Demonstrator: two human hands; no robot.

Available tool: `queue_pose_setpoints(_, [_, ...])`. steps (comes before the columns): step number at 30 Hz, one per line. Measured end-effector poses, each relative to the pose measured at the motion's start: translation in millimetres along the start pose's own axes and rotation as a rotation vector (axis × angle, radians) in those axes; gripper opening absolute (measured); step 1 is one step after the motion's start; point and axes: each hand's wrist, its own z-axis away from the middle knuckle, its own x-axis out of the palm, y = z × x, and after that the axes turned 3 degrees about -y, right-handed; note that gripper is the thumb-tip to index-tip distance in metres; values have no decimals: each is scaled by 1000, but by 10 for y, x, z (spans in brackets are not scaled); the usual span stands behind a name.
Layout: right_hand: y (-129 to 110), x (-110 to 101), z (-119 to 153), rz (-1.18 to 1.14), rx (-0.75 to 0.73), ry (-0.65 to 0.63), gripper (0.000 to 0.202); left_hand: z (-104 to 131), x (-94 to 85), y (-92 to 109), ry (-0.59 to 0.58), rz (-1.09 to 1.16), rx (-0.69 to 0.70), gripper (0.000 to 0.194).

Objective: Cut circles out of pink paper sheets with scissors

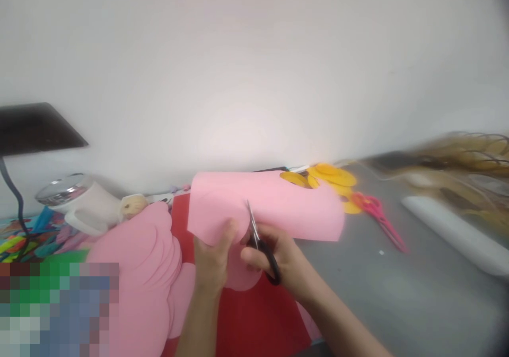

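Observation:
My left hand point(217, 253) grips a large sheet of pink paper point(278, 203) near its lower left, thumb on top and the other fingers hidden behind. Scissors point(271, 264) with black handles are in my right hand point(280, 251), closed around the grips. Their blades point up and away, lying at a curved cut in the sheet. Below the blades hangs a rounded, partly cut pink piece point(242, 275). A round notch shows in the sheet's far right edge. Red paper point(258, 320) lies beneath my hands.
Cut pink paper shapes point(139, 272) overlap in a pile at the left, near a white mug point(93, 208) with a shiny lid. Yellow paper circles point(334, 176) and pink scissors point(382, 219) lie right. A white roll-like object point(453, 235) rests on the grey table point(397, 298).

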Motion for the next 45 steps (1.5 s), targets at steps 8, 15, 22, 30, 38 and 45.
queue_pose_setpoints(8, [32,10,-13,-36,12,-4,40,10,16,10,26,17,-18,44])
queue_pose_setpoints(15, [26,21,-2,-26,18,-4,40,5,35,22,39,33,-14,40])
queue_pose_setpoints(22, [26,28,3,-27,17,-11,41,2,32,-17,79,56,-15,36])
queue_pose_setpoints(30, [74,108,-21,102,-58,100,40,62,106,40,37,171,32,41])
queue_pose_setpoints(38, [58,163,-25,230,-125,255,41,51,76,101,-114,238,-3,34])
queue_pose_setpoints(45, [38,78,-15,26,-63,24,43,22,53,75,-96,126,-68,40])
